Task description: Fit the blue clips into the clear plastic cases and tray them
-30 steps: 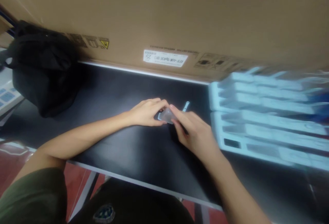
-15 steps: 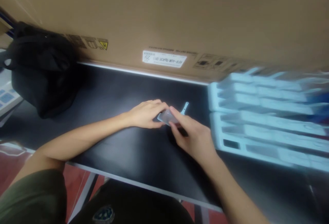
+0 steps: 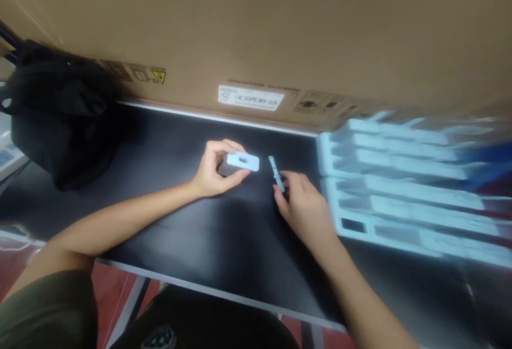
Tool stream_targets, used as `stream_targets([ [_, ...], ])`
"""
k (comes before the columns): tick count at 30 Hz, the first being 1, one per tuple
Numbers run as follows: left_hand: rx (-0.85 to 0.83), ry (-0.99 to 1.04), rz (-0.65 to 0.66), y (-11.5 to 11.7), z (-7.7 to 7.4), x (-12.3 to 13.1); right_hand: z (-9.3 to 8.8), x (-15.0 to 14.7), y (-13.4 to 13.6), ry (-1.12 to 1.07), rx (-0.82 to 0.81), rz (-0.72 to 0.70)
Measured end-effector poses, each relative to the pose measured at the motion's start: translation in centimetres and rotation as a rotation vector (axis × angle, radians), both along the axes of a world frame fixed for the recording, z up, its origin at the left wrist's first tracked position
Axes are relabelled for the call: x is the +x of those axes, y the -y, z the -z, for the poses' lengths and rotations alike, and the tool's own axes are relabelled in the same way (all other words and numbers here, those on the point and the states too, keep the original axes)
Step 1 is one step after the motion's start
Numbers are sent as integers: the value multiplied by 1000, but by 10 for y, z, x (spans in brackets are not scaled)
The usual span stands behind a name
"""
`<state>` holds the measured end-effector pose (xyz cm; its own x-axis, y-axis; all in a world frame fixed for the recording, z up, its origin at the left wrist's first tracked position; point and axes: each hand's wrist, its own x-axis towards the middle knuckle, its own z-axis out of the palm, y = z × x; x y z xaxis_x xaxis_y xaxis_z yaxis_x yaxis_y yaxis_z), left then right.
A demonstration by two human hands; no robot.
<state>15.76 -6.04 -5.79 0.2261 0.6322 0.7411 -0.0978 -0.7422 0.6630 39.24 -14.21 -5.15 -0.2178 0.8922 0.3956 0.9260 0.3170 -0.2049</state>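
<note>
Between the thumb and fingers of my left hand [image 3: 218,170] is a light blue rectangular plastic piece [image 3: 251,163] with an oval hole, its holed face turned up towards me. My right hand [image 3: 306,205] pinches the lower end of a narrow light blue plastic strip [image 3: 274,166], which stands tilted with its far end pointing away from me. A short gap separates the two pieces. Both hands are over the middle of the black table [image 3: 208,237].
Light blue plastic trays [image 3: 340,199] with rows of similar parts stand right of my right hand. A large cardboard box [image 3: 256,29] walls off the table's back edge. At the left lies a black bag [image 3: 64,119], beside a partly hidden pale object.
My hands have moved apart. The rectangular piece, earlier gripped between both hands, is now in the left alone and turned hole side up. The strip is now in my right fingers, swung to the left.
</note>
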Motion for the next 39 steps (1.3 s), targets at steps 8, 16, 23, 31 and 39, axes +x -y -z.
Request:
stream_targets([
  [8, -190, -593, 144, 3, -7, -7, -31, 3, 0, -292, 177, -23],
  [16, -104, -601, 146, 0, -10, -6, -56, 0, 13, -342, 387, -144],
  [23, -72, -664, 195, -1, -15, -6, -55, 1, 16, -309, 350, -162],
  [31, 78, -847, 318, 7, -7, -1, -21, -32, 21, -205, 225, -319],
  [39, 50, -1119, 241, 11, -13, -1, -16, -46, 12, -9, 317, -165],
])
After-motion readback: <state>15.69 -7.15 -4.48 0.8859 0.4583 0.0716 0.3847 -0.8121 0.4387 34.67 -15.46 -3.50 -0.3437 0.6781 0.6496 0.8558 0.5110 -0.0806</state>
